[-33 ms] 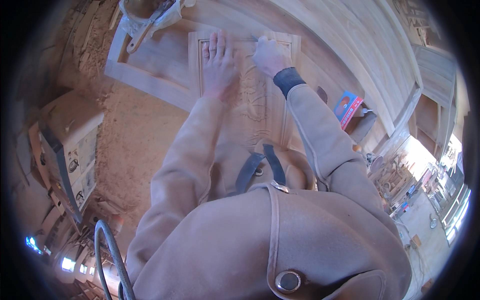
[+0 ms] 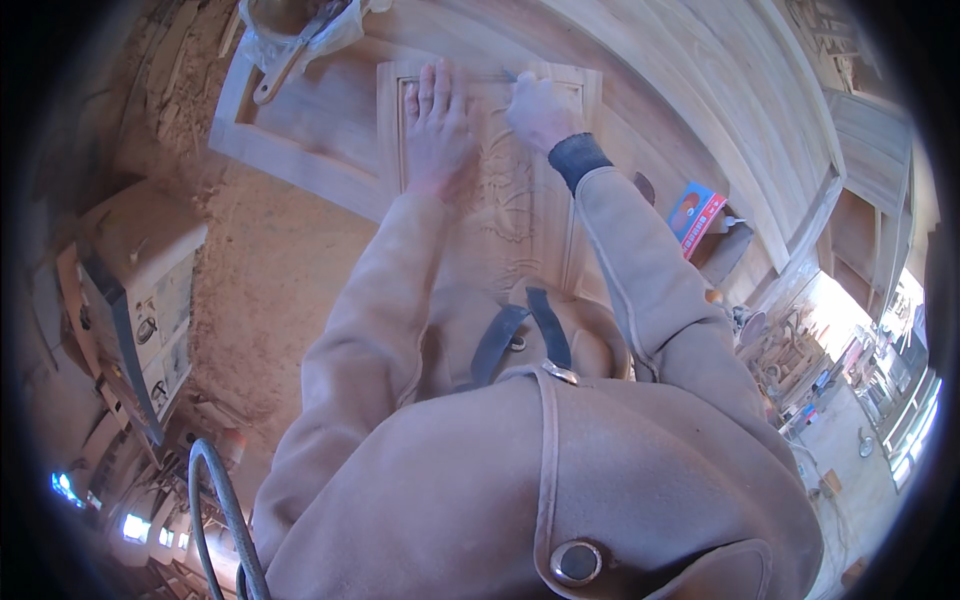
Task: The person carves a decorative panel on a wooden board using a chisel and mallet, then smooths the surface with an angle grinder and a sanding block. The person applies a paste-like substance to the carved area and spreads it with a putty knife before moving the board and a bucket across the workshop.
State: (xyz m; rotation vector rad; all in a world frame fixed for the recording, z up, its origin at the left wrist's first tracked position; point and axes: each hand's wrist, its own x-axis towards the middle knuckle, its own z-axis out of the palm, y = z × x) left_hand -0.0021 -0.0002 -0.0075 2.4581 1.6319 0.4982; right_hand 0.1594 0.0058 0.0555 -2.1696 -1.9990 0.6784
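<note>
In front of me lies a carved wooden panel point(image 2: 505, 190) with a raised frame and a relief pattern down its middle. My left hand point(image 2: 440, 135) rests flat on the panel's left side, fingers stretched toward its far edge. Near the far right corner, my right hand point(image 2: 540, 112) is closed in a fist over the panel. A small dark tip shows beside its fingers, but the rest of what it holds is hidden.
A plastic-lined bowl point(image 2: 285, 20) and a wooden-handled brush point(image 2: 275, 80) lie at the far left. Right of my right arm is a blue and red box point(image 2: 697, 212). Curved wooden boards point(image 2: 720, 100) stretch beyond. A large carton point(image 2: 140, 300) stands left on the dusty floor point(image 2: 260, 260).
</note>
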